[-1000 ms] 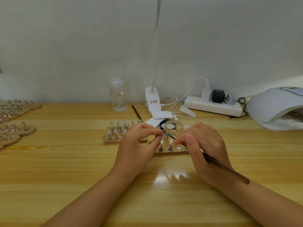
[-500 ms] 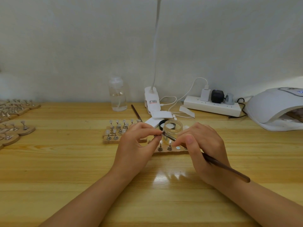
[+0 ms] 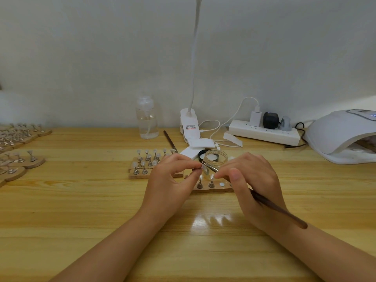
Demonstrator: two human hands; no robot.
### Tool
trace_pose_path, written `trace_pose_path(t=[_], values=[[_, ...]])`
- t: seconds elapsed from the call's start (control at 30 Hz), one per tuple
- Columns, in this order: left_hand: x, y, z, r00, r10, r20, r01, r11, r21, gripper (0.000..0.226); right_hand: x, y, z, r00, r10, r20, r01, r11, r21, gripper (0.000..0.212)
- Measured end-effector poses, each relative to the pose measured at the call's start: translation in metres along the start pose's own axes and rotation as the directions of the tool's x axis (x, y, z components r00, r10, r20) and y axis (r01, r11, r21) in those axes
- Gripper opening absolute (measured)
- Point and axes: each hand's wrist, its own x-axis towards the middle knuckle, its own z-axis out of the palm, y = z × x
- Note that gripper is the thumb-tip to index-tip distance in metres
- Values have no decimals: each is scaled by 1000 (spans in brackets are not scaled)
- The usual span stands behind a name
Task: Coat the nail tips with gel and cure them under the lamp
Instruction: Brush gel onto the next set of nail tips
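Spanning the whole lower view, a wooden counter (image 3: 81, 210) carries everything. At its far right sits the white curing lamp (image 3: 341, 135), well apart from the hands, its mouth facing left. Along the back wall lie a white power strip (image 3: 264, 135) with three plugs in it, a clip lamp base (image 3: 188, 125) with a thin white neck rising out of view, and one clear pump bottle (image 3: 147, 119). Wooden stands of nail tips (image 3: 20, 159) crowd the left edge; another stand (image 3: 142, 165) sits just behind the left hand. One open clear jar (image 3: 215, 158) stands between and behind the two hands, partly hidden by them. Both forearms reach in from below. The left hand (image 3: 171, 180) pinches one small nail tip (image 3: 202, 167) between thumb and forefinger. The right hand (image 3: 254, 186), fingers curled, has its grip on a dark brush (image 3: 280, 212) whose bristle end meets that tip. Below it, a wooden strip (image 3: 213, 189) holds two standing tips and one bare round pad.
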Motion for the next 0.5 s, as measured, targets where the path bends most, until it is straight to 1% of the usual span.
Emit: trace_pose_path(t=[0.13,0.2,0.27,0.37,0.43,0.5], values=[[0,0,0,1000,-11,3,12,1000,-7,23,-1,0,0,1000,7,6,-7,1000,20,56],[0,0,0,1000,-21,9,21,1000,-13,23,0,-1,-1,1000,20,-1,-20,999,47,53],[0,0,0,1000,-26,9,26,999,-21,23,0,-2,-2,999,38,-16,-37,996,82,48],[0,0,-1,1000,-25,9,25,999,-20,26,1,-2,-3,997,59,-55,-52,990,131,51],[1,0,0,1000,-16,7,16,1000,-19,29,1,-2,-2,997,53,-48,-48,995,90,57],[1,0,0,1000,-5,3,5,1000,-19,33,1,-2,-1,999,46,-28,-45,998,42,57]])
